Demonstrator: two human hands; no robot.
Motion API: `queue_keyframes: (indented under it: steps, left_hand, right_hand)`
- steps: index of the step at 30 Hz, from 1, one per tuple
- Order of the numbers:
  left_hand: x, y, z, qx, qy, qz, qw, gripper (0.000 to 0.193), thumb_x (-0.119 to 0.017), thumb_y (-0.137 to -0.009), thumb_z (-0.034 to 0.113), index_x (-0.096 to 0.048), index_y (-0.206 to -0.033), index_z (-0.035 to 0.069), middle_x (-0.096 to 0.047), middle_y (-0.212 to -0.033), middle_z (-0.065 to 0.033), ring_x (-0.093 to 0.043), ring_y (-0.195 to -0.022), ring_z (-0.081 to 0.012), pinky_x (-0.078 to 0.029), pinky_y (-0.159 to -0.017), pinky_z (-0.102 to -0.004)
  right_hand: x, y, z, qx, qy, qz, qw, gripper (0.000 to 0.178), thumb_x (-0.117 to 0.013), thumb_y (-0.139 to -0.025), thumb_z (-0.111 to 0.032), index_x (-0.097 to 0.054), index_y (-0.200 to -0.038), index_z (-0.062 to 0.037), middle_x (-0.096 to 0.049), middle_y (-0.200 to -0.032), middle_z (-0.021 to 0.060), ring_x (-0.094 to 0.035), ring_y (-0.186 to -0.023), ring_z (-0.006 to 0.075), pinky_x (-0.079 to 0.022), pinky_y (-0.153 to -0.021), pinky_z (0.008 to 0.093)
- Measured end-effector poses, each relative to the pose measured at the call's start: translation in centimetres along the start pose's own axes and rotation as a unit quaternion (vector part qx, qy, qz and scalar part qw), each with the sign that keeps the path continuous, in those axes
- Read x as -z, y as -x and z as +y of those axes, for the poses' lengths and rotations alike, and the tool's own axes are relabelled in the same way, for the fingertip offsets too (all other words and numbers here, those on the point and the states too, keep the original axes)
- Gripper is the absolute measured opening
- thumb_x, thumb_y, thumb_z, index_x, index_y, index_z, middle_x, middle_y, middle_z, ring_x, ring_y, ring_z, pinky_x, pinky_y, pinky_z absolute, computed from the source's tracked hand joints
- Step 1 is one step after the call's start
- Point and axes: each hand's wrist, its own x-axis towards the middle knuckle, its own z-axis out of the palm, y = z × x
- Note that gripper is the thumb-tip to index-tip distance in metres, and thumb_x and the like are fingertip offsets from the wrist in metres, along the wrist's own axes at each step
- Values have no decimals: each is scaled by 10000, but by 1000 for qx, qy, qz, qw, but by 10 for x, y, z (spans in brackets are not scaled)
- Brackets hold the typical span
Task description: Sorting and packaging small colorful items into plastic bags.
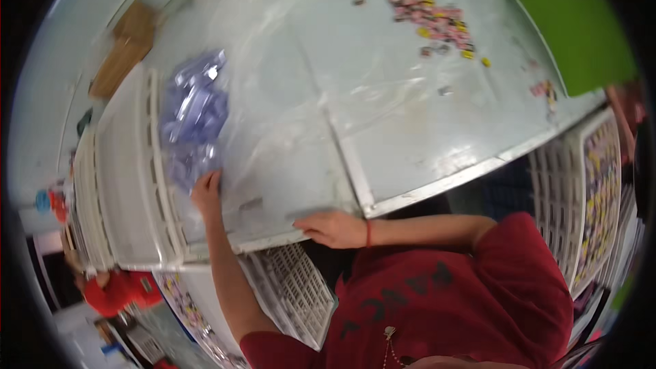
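My left hand (pixel 207 191) reaches over the table to the near end of a pile of shiny, bluish clear plastic pieces (pixel 196 106), possibly small bags. Its fingers are drawn together at the lowest plastic in the pile. Blur hides exactly how they grip it. Close to the table's near edge, my right hand (pixel 333 229) points leftward with its fingers together. A tiny dark spot shows at its fingertips, too small to name. A red cord circles the right wrist.
Small pink, yellow and dark pieces (pixel 437 19) lie scattered at the far right of the pale table (pixel 273 143). Stacked white plastic trays (pixel 130 171) stand left. A white crate (pixel 577 198) of similar pieces is right. Cardboard (pixel 126 48) lies far left; a person in red (pixel 119 292) is behind.
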Motion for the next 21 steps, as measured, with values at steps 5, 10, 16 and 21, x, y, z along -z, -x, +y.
queue_keyframes:
  steps: [5,10,16,21]
  left_hand:
    - [-35,17,13,16,46,-16,999,209,-726,-817,182,-724,-918,-1,-710,-833,-138,-659,-709,-206,-498,-672,-314]
    - [-28,12,10,-30,17,2,999,209,-724,-827,171,-718,-931,-11,-707,-807,-124,-642,-692,-176,-498,-670,-302]
    - [-20,10,-7,28,32,-31,999,206,-732,-826,170,-715,-929,-8,-701,-813,-110,-637,-714,-153,-496,-682,-283]
    - [-23,9,7,39,47,-59,996,219,-718,-844,181,-717,-949,-11,-703,-832,-93,-617,-717,-132,-489,-690,-274]
  right_hand:
    - [30,22,3,4,5,-6,1000,297,-601,-860,-75,-561,-1149,-19,-647,-937,181,-642,-794,368,-525,-688,433]
    - [18,18,3,31,-8,18,999,316,-597,-863,-82,-547,-1170,-25,-630,-867,172,-633,-750,362,-514,-668,431]
    - [17,19,3,34,-15,-2,999,324,-603,-869,-98,-533,-1178,-33,-631,-914,159,-630,-770,351,-504,-669,431]
    - [19,19,6,22,-11,-16,1000,308,-606,-873,-112,-539,-1166,-49,-625,-937,139,-628,-790,344,-503,-681,424]
